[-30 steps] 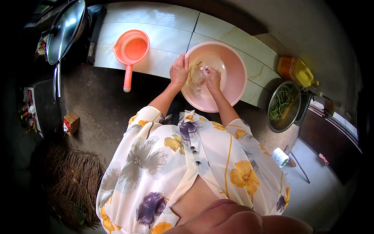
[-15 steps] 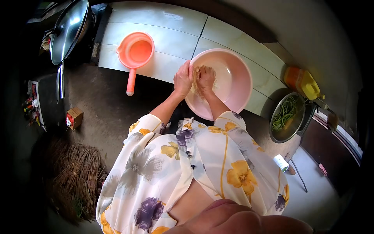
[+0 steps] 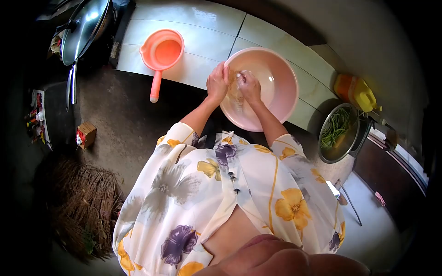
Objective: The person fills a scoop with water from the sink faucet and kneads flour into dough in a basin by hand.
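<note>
A wide pink basin [image 3: 286,87] rests at the counter's front edge. My left hand [image 3: 217,83] grips its left rim, thumb toward the inside and fingers around the outer side. Inside, a pale, sticky, dough-like mass [image 3: 235,89] clings to the basin's left wall and bottom. My right hand [image 3: 250,86] is down in the basin against this mass, fingers curled into a fist with pale bits stuck on them. How much of the mass lies within the fist is hidden.
An orange dipper [image 3: 166,51] stands on the tiled counter [image 3: 202,43], its handle past the edge. A metal bowl of green beans [image 3: 338,129] and a yellow-capped jug [image 3: 359,94] are at right. A lidded pan [image 3: 85,32] sits far left; a straw broom [image 3: 87,202] lies below.
My right hand has lifted slightly and closed from spread, pressing fingers into a fist. My left hand stays on the rim. The whole view has shifted a little.
</note>
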Available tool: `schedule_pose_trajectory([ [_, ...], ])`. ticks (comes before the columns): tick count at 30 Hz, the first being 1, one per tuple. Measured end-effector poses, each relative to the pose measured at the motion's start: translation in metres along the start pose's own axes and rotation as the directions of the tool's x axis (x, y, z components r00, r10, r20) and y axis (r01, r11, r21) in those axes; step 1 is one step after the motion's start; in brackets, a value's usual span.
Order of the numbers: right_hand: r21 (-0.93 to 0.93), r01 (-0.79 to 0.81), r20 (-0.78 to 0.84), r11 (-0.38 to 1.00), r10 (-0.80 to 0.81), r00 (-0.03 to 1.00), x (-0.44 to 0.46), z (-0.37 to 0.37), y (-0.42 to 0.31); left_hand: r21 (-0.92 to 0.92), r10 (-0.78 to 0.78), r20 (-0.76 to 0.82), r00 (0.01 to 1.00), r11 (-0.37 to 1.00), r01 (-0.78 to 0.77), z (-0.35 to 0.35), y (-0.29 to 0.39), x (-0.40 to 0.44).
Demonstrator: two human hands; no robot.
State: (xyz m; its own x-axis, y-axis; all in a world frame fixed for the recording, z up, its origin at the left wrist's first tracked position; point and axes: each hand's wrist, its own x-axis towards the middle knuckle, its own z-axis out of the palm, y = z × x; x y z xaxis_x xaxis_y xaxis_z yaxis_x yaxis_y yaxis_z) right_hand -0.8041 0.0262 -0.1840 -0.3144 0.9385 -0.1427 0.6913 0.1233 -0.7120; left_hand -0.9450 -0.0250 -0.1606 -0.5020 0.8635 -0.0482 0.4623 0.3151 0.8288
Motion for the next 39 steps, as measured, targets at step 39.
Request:
schedule_pose_trajectory([
  [39,-0.176,0.188,0.260,0.966,-0.139,0.956,-0.007,0.039,0.010,0.523,-0.395,-0.058,0.917,0.770,0.365,-0.196,-0.192,0.056],
])
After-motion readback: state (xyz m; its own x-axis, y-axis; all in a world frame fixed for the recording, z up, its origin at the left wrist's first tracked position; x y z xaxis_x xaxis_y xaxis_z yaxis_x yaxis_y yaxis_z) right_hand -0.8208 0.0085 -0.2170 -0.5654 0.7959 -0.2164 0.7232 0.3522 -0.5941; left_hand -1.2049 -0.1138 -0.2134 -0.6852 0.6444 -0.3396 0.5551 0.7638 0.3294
